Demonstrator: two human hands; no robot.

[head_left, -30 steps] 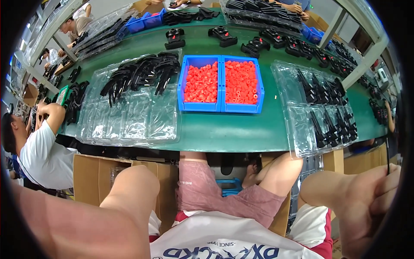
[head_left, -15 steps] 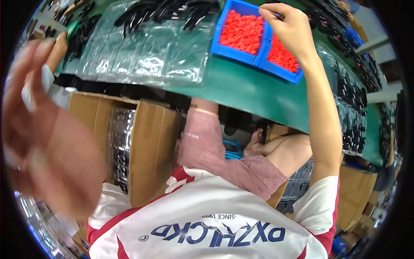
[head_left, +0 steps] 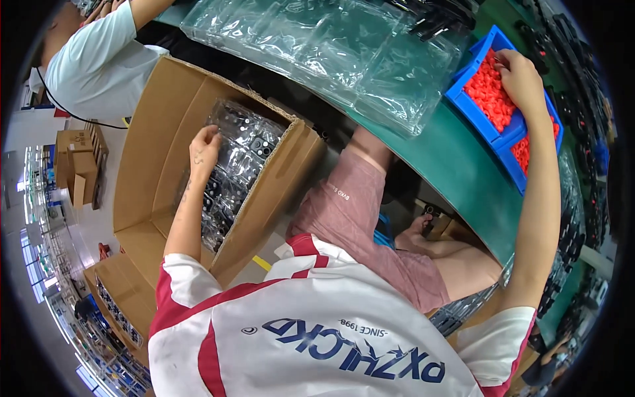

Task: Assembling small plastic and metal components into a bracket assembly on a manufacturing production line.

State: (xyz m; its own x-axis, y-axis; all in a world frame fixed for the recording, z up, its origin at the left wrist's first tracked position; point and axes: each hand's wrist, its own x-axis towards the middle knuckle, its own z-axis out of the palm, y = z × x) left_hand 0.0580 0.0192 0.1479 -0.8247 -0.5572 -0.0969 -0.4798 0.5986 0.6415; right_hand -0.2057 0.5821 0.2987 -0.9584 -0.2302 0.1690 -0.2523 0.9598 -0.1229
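Observation:
My left hand reaches into an open cardboard box at the left. Its fingers are closed at the edge of clear plastic packaging, which holds several small black parts. Over a blue divided bin at the right, my right hand is bent with its fingertips together, above small red plastic pieces. Whatever those fingertips hold is too small or hidden to make out. More red pieces lie in the bin's nearer compartment, partly covered by my right forearm.
Clear plastic trays lie on the green table, with black parts at their far end. A co-worker's sleeve is beyond the box. Another box stands at lower left; my legs are under the table edge.
The view has turned left. My left hand, raised and blurred before, is now down inside the box at the plastic packaging. My right hand is still over the bin, fingertips lower toward the red pieces.

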